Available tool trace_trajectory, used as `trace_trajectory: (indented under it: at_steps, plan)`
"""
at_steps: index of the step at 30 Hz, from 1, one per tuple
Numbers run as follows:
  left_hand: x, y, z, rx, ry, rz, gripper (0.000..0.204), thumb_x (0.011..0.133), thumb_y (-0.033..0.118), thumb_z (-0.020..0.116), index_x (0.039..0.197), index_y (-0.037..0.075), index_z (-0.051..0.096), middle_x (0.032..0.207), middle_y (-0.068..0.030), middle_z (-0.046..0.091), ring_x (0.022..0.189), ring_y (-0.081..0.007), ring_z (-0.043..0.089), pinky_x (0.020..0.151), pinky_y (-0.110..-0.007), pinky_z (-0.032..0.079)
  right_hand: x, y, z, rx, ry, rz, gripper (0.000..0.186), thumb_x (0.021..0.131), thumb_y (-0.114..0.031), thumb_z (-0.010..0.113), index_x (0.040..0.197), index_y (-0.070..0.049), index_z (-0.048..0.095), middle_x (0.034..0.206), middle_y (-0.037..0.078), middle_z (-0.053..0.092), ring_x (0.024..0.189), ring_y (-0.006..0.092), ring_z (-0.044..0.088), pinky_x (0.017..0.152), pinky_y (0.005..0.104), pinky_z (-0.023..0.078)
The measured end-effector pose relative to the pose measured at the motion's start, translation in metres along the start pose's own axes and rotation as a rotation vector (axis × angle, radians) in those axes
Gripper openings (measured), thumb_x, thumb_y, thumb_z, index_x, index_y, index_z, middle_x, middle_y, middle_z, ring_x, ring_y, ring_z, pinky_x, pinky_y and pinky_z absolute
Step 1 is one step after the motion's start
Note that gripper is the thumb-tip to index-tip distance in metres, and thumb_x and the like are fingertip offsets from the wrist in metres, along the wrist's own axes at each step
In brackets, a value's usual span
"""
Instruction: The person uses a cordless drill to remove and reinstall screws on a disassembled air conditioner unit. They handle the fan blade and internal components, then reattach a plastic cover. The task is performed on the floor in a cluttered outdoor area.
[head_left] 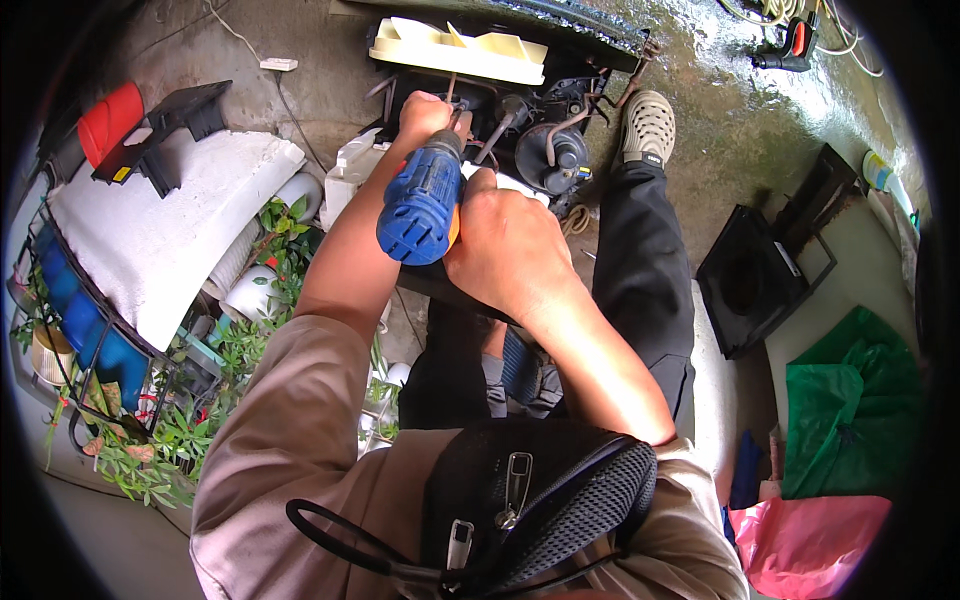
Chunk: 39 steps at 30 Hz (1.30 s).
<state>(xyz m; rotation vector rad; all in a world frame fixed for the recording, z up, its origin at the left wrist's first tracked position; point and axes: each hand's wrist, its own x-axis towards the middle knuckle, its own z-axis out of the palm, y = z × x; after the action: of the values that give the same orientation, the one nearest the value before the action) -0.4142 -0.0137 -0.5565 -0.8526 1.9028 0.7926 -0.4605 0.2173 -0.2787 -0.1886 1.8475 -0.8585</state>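
Note:
My right hand [505, 245] is wrapped round a blue and orange cordless drill [418, 205], whose chuck points away from me. My left hand [423, 120] is curled just beyond the chuck, among the parts of an opened black appliance [555, 150] with tubes and a round black component. What its fingers grip is hidden. A cream plastic tray with ribs [455, 55] lies at the far side of the appliance, with a thin rod below it, close to my left hand.
A white foam slab [160, 230] bears black plastic parts [175, 110] on the left, beside plants [150, 460]. My foot [645, 130] is right of the appliance. Black panels [750, 280], green [850, 410] and pink bags [805, 540] lie right; a hose tool [785, 50] lies upper right.

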Motion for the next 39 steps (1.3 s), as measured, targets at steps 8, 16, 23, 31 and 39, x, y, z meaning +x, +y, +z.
trace_trajectory:
  at_steps: [8,16,23,31,39]
  plan:
    - [0.042,-0.071,0.026,-0.349,0.148,0.183,0.014,0.086,0.005,0.065,0.096,-0.003,0.060,0.079,-0.0148,0.068,0.066,-0.0264,0.071,0.064,-0.038,0.058,0.005,0.005,-0.004,-0.005,-0.006,0.040,0.037,0.082,-0.011,0.071,0.108,0.011,0.057,0.092,0.028,0.074,0.090,0.0435,0.075,0.085,0.0488,0.061]
    - [0.047,-0.071,0.024,-0.224,0.116,0.137,0.018,0.080,0.018,0.077,0.084,0.002,0.069,0.080,-0.0086,0.070,0.069,-0.0208,0.069,0.070,-0.036,0.058,0.007,-0.002,0.002,-0.041,-0.050,0.045,0.038,0.082,-0.011,0.072,0.109,0.010,0.056,0.093,0.028,0.074,0.091,0.0433,0.075,0.085,0.0484,0.061]
    - [0.006,-0.023,0.005,-0.570,0.097,-0.068,0.016,0.089,0.001,0.062,0.105,-0.003,0.064,0.085,-0.0123,0.069,0.067,-0.0197,0.067,0.059,-0.034,0.054,0.004,-0.004,-0.002,-0.003,0.035,0.007,0.036,0.081,-0.010,0.071,0.105,0.011,0.054,0.084,0.031,0.072,0.083,0.0450,0.075,0.078,0.0516,0.061]
    - [-0.036,-0.078,-0.032,-1.051,-0.106,-0.054,0.021,0.095,0.001,0.065,0.116,-0.001,0.066,0.100,-0.0134,0.072,0.090,-0.0213,0.070,0.079,-0.032,0.058,-0.033,-0.019,-0.009,0.066,0.049,-0.131,0.043,0.077,-0.007,0.071,0.112,0.010,0.051,0.077,0.028,0.071,0.075,0.0453,0.074,0.074,0.0528,0.060]
    - [-0.067,-0.076,-0.058,-1.512,0.087,-0.008,0.021,0.100,-0.005,0.063,0.120,-0.011,0.058,0.116,-0.0183,0.067,0.111,-0.0320,0.069,0.102,-0.037,0.057,-0.038,-0.020,0.010,0.224,-0.012,-0.152,0.044,0.084,-0.015,0.070,0.118,0.006,0.050,0.077,0.030,0.070,0.077,0.0507,0.072,0.074,0.0566,0.057]
